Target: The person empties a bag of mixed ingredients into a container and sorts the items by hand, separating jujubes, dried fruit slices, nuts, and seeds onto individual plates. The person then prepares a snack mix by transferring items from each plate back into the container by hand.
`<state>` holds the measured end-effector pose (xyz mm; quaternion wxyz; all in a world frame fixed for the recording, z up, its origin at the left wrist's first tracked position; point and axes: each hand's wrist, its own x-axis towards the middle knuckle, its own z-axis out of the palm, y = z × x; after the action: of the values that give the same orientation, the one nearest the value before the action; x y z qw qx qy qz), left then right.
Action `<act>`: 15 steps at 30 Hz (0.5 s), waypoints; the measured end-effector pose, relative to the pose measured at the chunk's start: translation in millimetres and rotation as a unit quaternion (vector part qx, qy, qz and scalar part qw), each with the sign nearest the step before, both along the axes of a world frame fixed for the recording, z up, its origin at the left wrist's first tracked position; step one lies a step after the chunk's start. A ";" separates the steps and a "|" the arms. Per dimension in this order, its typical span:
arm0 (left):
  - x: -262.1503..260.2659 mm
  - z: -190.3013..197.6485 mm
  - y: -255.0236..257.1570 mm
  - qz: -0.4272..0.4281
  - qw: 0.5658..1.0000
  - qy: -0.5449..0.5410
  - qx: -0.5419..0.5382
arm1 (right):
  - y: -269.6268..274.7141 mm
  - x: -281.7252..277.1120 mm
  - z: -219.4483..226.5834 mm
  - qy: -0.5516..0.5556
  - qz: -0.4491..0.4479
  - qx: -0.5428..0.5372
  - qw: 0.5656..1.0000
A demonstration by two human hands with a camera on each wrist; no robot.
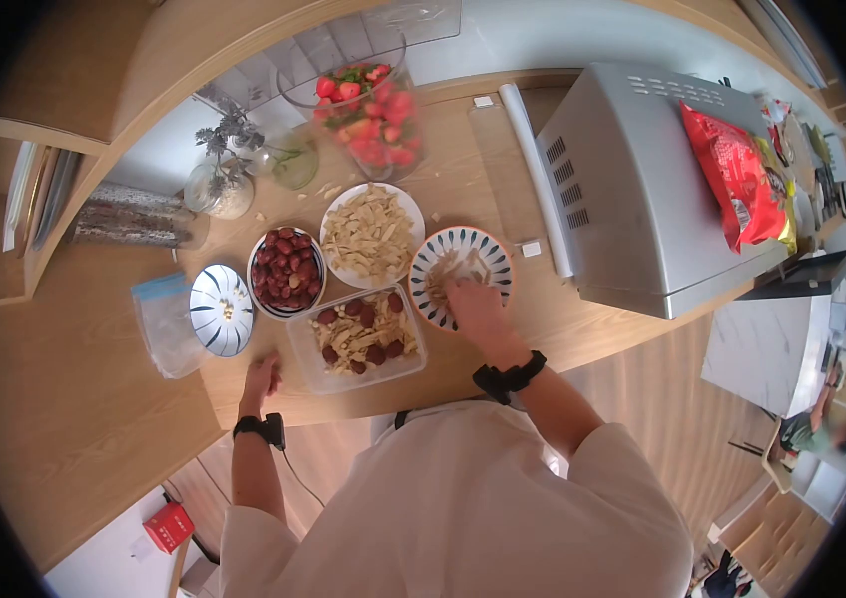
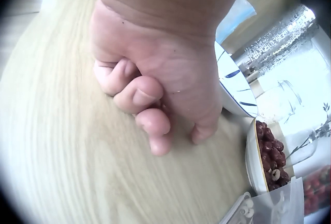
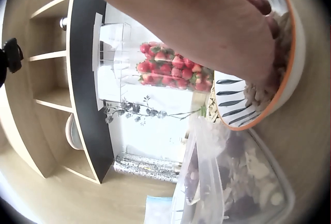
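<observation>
My right hand [image 1: 475,307] reaches into an orange-rimmed bowl [image 1: 499,252] with dark blue petal marks. Its fingers go down among the pale, brownish dried pieces [image 1: 440,275] there, and the fingertips are hidden; I cannot tell whether they grip any. To the left, my left hand [image 1: 262,383] rests at the table's front edge, its fingers [image 2: 153,122] loosely curled and holding nothing. Between the hands sits a clear plastic tub [image 1: 317,383] with red dates and pale strips in it. Behind the tub are a bowl of red dates [image 1: 288,269] and a white plate of pale strips [image 1: 371,235].
A blue-striped bowl [image 1: 214,324] with a few small pale bits stands at left, beside a plastic zip bag [image 1: 166,329]. At the back are a clear container of strawberries [image 1: 373,125] and glass jars [image 1: 216,189]. A silver appliance [image 1: 632,199] with a red packet [image 1: 732,179] occupies the right.
</observation>
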<state>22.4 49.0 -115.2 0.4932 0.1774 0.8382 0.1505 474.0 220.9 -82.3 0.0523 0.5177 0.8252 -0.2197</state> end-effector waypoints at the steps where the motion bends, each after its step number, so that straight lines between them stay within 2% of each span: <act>1: 0.1 0.4 0.3 -0.003 1.000 0.004 -0.006 | 0.3 1.1 1.6 0.011 0.000 0.001 1.000; 3: -0.6 1.4 -0.8 -0.010 1.000 0.007 -0.010 | -0.2 3.6 2.2 0.021 0.003 0.001 1.000; 5: -0.8 1.3 -0.7 -0.016 1.000 0.010 -0.014 | -0.3 5.7 2.2 0.056 0.014 0.067 0.996; 12: -2.7 0.3 -2.9 -0.021 1.000 0.003 -0.004 | 2.6 2.9 15.5 0.054 -0.007 0.042 0.998; 15: -1.0 2.0 -3.4 -0.024 1.000 0.001 0.008 | 4.3 -4.1 50.9 0.086 -0.006 0.072 0.994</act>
<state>21.3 45.6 -113.2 0.4947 0.2018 0.8328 0.1447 469.9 225.2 -31.4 -0.0576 0.5045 0.8369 -0.2043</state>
